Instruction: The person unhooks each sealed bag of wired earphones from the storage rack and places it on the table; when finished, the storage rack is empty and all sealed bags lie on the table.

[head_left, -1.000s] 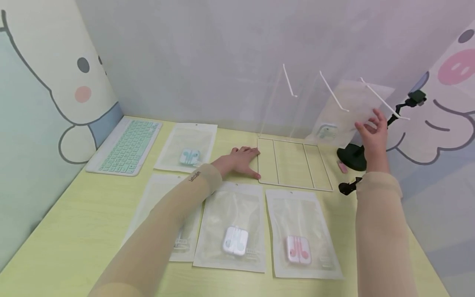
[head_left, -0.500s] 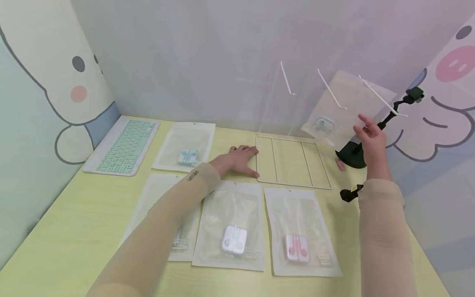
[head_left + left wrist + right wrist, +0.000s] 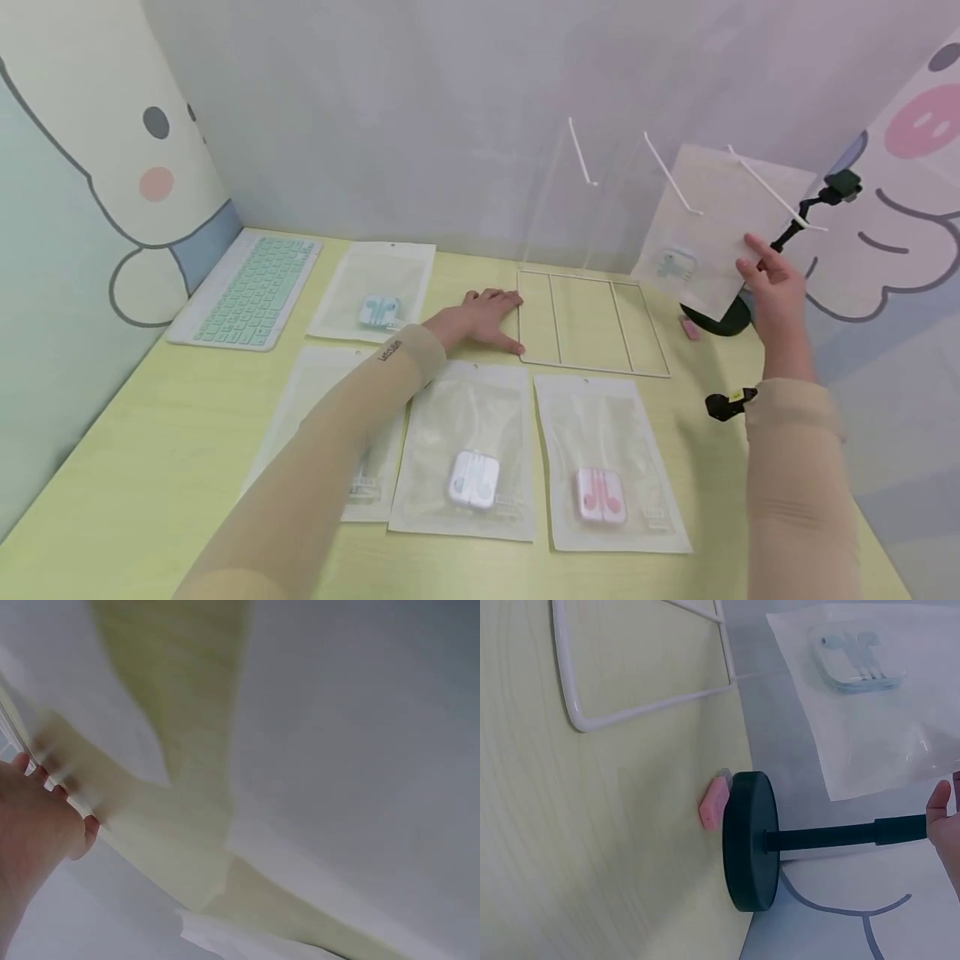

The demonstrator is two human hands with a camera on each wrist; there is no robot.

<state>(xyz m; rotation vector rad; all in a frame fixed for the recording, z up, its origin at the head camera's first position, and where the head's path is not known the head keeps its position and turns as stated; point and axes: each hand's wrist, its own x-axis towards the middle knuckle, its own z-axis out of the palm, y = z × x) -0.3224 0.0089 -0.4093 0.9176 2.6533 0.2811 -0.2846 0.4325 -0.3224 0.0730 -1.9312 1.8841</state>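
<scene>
My left hand [image 3: 486, 322] lies with fingers spread on the table at the left edge of a white wire display rack [image 3: 595, 367]. Fingertips and thumb touch its base bar. Three white prongs project forward from the rack. At the rightmost prong [image 3: 772, 192] hangs a translucent zip bag [image 3: 708, 217] with a pale blue earphone case [image 3: 677, 263] inside; the prong crosses in front of its upper part. Beside the bag's right edge is my right hand [image 3: 780, 293], index finger and thumb extended against it. In the right wrist view, a gap shows between thumb [image 3: 937, 801] and bag.
Several similar bags lie on the table, including one with a pink earphone case [image 3: 601, 496] and one with a white case [image 3: 474, 480]. A keyboard [image 3: 251, 287] lies at the left. A black stand [image 3: 750, 840] and pink block [image 3: 715, 802] are beside the rack.
The hanging bag swings and shifts to the right, its tilt changing. My right hand first moves slightly down, then right. My left hand stays in place at the rack.
</scene>
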